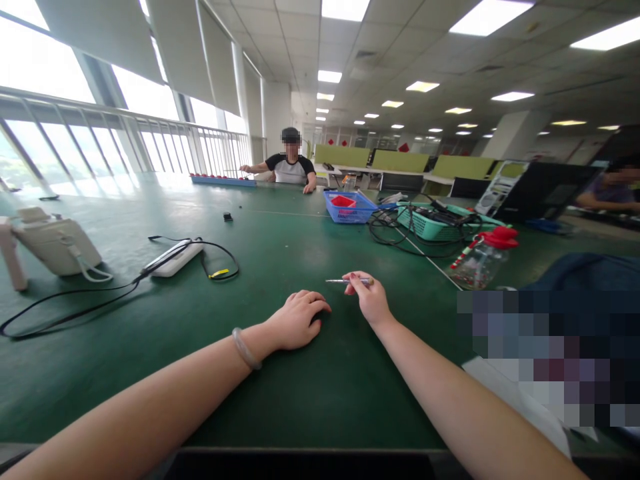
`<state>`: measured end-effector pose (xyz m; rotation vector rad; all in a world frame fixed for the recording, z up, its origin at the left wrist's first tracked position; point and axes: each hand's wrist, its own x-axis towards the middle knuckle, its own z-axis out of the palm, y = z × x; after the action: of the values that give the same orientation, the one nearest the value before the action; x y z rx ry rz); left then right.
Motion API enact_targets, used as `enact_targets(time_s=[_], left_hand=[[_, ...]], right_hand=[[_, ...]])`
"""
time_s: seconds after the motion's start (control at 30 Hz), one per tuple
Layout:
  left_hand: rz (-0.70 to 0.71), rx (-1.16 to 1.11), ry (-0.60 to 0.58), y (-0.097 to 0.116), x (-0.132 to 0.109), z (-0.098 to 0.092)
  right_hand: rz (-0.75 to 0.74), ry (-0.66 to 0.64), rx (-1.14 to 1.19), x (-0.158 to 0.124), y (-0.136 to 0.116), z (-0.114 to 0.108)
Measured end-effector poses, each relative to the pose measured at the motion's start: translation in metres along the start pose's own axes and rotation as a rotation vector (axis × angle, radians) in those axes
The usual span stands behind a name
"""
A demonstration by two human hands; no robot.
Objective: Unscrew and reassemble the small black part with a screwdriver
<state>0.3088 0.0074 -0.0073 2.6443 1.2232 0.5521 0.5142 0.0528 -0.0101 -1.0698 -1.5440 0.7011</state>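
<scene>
My right hand (369,300) is closed around the handle of a small screwdriver (350,281). Its thin metal shaft points left, held just above the green tabletop (320,387). My left hand (299,320) rests palm down on the tabletop to the left of the screwdriver, fingers loosely bent and thumb apart. I see nothing in it, though the space under the palm is hidden. A pale bangle (246,349) circles the left wrist.
Left are a white power bank (175,257) with a black cord and a beige device (60,243). Right are a blue basket (350,212), a green basket (430,227) with cables and a red-lidded jar (480,260). Across the table sits a person (290,167).
</scene>
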Motion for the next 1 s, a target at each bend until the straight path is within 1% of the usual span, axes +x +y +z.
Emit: enact_targets(time_s=[0.07, 0.13, 0.23, 0.33, 0.4, 0.47, 0.53, 0.6, 0.67, 0.73, 0.8, 0.93, 1.0], left_hand=[[-0.014, -0.012, -0.013, -0.003, -0.008, -0.005], [-0.036, -0.025, -0.026, -0.012, -0.020, -0.012], [-0.093, -0.011, -0.042, -0.033, -0.044, -0.025], [-0.186, 0.040, -0.036, -0.064, -0.071, -0.041], [-0.272, 0.090, -0.030, -0.087, -0.090, -0.055], [-0.385, 0.141, -0.059, -0.111, -0.109, -0.070], [-0.503, 0.172, -0.132, -0.133, -0.127, -0.087], [-0.574, 0.210, -0.173, -0.152, -0.143, -0.101], [-0.654, 0.272, -0.193, -0.166, -0.155, -0.111], [-0.714, 0.334, -0.191, -0.176, -0.161, -0.115], [-0.740, 0.383, -0.175, -0.181, -0.163, -0.116], [-0.819, 0.390, -0.113, -0.179, -0.158, -0.117], [-0.869, 0.342, -0.039, -0.175, -0.156, -0.125]], right_hand=[[-0.002, -0.008, 0.018, 0.000, -0.001, 0.000], [0.004, -0.016, 0.039, -0.001, -0.003, -0.001], [0.018, -0.026, 0.060, -0.002, -0.005, -0.001], [0.019, -0.038, 0.070, -0.002, -0.006, 0.000], [0.013, -0.045, 0.071, -0.002, -0.006, 0.001], [0.002, -0.053, 0.068, -0.002, -0.004, 0.001], [-0.008, -0.065, 0.068, -0.001, -0.002, 0.001], [-0.011, -0.075, 0.074, 0.000, -0.001, 0.001], [-0.012, -0.080, 0.082, 0.001, 0.001, 0.001], [-0.014, -0.083, 0.087, 0.001, 0.002, 0.001], [-0.017, -0.084, 0.090, 0.000, 0.003, 0.001], [-0.016, -0.082, 0.088, -0.001, 0.002, 0.001], [-0.018, -0.085, 0.083, -0.001, 0.001, 0.001]])
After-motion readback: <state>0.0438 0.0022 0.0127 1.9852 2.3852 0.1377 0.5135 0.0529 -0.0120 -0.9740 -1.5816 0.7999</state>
